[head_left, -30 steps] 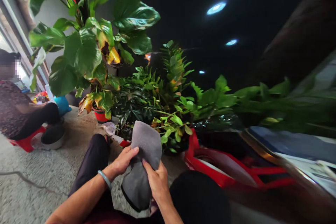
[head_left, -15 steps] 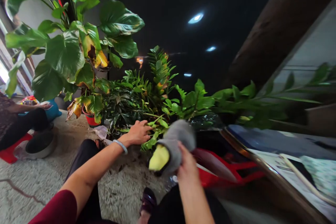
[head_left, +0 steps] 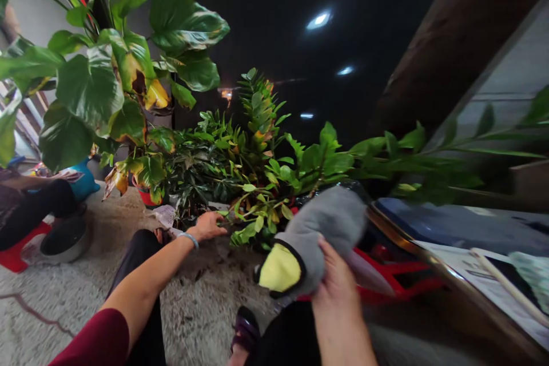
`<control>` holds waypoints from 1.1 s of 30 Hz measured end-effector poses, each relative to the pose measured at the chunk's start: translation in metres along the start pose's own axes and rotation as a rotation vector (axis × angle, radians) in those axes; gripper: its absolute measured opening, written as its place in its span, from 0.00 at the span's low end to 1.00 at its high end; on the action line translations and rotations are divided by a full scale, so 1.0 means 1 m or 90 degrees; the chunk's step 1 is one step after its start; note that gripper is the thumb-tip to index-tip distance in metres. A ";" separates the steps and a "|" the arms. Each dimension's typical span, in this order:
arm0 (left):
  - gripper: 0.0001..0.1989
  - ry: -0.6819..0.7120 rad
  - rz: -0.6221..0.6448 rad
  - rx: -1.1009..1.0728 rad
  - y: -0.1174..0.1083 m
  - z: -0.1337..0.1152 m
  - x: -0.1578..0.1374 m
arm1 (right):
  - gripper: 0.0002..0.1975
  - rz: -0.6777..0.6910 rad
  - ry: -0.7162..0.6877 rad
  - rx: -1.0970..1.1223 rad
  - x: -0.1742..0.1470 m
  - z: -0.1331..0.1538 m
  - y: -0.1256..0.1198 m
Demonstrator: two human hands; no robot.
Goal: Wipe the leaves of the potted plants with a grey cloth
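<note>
Grey fabric piece point(head_left: 338, 214) with a yellow lining point(head_left: 279, 267) and a black-trimmed opening lay in the right hand point(head_left: 338, 280), between four and five o'clock from the middle of the view, raised above the floor. Its long axis ran slantwise: the yellow mouth pointed to eight o'clock, and the rounded far end to two o'clock. The right hand grasped its lower side about midway along, thumb on the near face; the other fingers were mostly hidden beneath it. A purple sandal point(head_left: 245, 327) showed on the concrete floor point(head_left: 214, 291) between six and seven

The left arm, in a burgundy sleeve point(head_left: 96, 340) and a pale bracelet point(head_left: 189, 239), reached in from seven. The left hand point(head_left: 209, 225) was at eight o'clock, beside the low green plants point(head_left: 257, 200), fingers half bent; whether they held or touched a stem, I could not tell

At four o'clock a red container point(head_left: 403, 271) stood partly behind the fabric. Farther off, between eight and nine, a grey basin point(head_left: 71, 243) stood near a red stool point(head_left: 17, 254), where another person point(head_left: 38, 203) sat. A large-leaved plant point(head_left: 90, 86) rose between nine and ten; bright spots of light point(head_left: 319, 20) showed on a dark surface point(head_left: 266, 11) near one o'clock
</note>
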State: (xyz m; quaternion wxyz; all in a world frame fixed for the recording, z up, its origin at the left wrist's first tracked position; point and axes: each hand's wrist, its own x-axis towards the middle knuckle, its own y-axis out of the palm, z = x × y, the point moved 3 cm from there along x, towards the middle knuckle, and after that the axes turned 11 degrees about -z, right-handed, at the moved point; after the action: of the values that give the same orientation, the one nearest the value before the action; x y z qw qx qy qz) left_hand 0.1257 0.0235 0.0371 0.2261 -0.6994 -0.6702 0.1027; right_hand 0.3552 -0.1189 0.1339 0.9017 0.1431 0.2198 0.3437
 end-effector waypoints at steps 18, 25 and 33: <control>0.19 0.028 0.104 -0.071 0.000 0.001 -0.029 | 0.19 0.139 0.148 -0.208 -0.014 -0.056 0.027; 0.22 -0.178 0.152 -0.294 0.001 0.023 -0.038 | 0.29 0.159 0.134 -0.387 -0.042 -0.079 -0.044; 0.13 -0.268 -0.301 -0.610 -0.089 0.046 -0.048 | 0.25 0.087 0.035 -0.503 -0.038 -0.056 -0.043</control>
State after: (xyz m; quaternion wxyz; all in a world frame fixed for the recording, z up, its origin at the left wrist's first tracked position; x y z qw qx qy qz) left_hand 0.0221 -0.0160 0.0294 -0.2377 -0.5192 -0.8108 -0.1285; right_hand 0.3262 -0.1704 0.0798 0.8560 -0.2097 0.0848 0.4649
